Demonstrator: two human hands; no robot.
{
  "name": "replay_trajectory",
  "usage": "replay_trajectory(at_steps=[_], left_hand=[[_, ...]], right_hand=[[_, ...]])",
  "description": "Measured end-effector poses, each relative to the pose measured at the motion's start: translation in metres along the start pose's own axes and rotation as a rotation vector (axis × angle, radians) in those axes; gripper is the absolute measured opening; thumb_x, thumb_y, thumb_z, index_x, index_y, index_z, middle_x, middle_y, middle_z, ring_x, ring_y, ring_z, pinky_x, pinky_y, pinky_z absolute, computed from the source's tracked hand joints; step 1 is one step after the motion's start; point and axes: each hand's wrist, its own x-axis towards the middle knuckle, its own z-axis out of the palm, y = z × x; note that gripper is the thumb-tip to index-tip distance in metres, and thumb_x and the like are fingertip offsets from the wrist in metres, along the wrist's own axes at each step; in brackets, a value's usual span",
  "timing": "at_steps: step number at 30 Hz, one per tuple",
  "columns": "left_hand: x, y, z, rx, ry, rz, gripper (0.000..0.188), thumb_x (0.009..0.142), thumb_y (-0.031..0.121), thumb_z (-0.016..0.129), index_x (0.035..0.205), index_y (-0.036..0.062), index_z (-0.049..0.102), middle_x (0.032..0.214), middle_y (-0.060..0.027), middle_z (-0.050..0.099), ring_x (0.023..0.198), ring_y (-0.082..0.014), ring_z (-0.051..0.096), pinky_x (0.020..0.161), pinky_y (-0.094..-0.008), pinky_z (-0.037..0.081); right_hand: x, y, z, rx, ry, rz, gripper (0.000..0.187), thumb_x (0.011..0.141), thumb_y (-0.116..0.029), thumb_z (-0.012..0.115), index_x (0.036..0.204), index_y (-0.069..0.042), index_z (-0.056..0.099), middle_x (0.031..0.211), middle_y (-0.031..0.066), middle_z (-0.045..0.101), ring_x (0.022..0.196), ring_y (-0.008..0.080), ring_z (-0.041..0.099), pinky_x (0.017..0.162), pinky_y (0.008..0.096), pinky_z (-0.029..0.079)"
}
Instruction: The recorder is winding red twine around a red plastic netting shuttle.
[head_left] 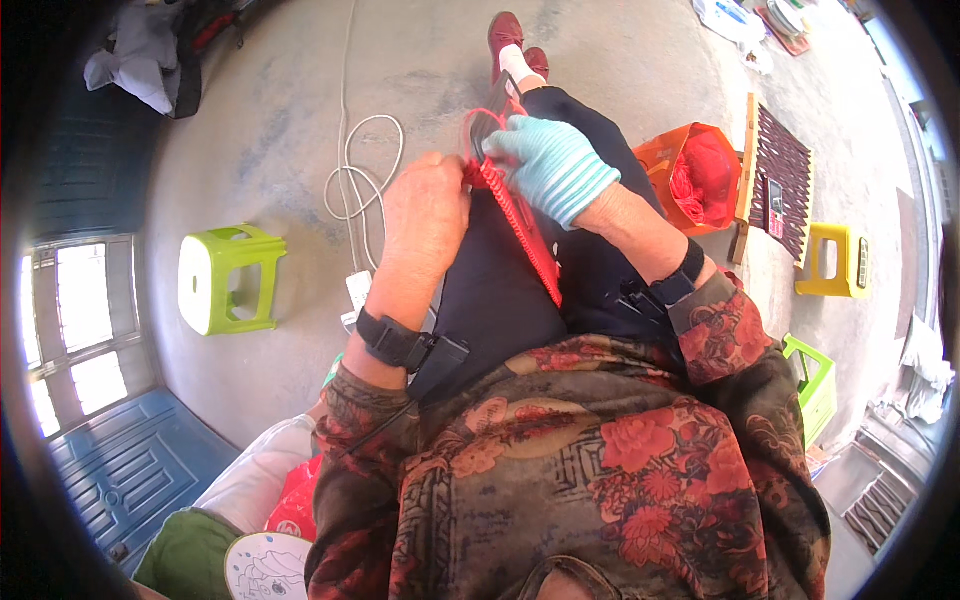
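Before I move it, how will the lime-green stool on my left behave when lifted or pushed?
The lime-green stool is probably light for its size, as its sides have large openings. It should stay rather stiff, since it looks like moulded plastic. Pushed low, it may slide rather than tip, as it appears to stand upright.

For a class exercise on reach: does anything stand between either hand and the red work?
Nothing visible blocks the left hand: it touches the upper end of the red work. The right hand wears a striped glove, the only visible layer between; whether that touches the work is hard to tell.
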Motion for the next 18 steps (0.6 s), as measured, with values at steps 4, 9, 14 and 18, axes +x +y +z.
replay_trajectory(at_steps=[4,9,14,18], left_hand=[[0.003,-0.005,-0.008,-0.241,0.168,-0.007,0.026,0.077,0.011,0.067,0.101,0.0028,0.06,0.097,-0.0144,0.061,0.091,-0.0313,0.06,0.072,-0.04,0.05],[-0.011,-0.005,-0.042,-1.3,-0.282,-0.433,0.03,0.086,0.022,0.065,0.109,0.0042,0.059,0.123,-0.0152,0.055,0.11,-0.0288,0.056,0.076,-0.0356,0.051],[-0.008,0.037,-0.069,-2.554,-0.27,-0.374,0.046,0.091,0.041,0.055,0.118,0.0027,0.053,0.115,-0.0072,0.056,0.1,-0.017,0.053,0.066,-0.0284,0.049],[-0.022,-0.007,-0.058,-2.841,-0.219,-0.187,0.048,0.094,0.041,0.048,0.122,0.0028,0.05,0.105,-0.0092,0.054,0.088,-0.0196,0.053,0.059,-0.0276,0.044]], right_hand=[[0.004,0.008,-0.021,0.418,0.217,0.361,0.019,0.078,-0.02,0.065,0.091,-0.008,0.07,0.087,0.0101,0.066,0.075,0.0216,0.064,0.075,0.0289,0.049],[-0.015,-0.011,-0.095,1.693,0.342,0.25,0.037,0.087,-0.027,0.06,0.116,-0.005,0.054,0.11,0.009,0.059,0.109,0.0229,0.056,0.099,0.045,0.041],[-0.041,-0.04,-0.081,2.085,-0.045,-0.191,0.027,0.093,-0.031,0.058,0.097,-0.011,0.04,0.067,-0.0057,0.055,0.052,0.0192,0.057,0.087,0.0446,0.044],[-0.062,-0.009,-0.083,1.696,0.262,0.564,0.039,0.098,-0.038,0.044,0.112,-0.003,0.05,0.095,0.0104,0.059,0.069,0.0196,0.063,0.089,0.0456,0.051]])
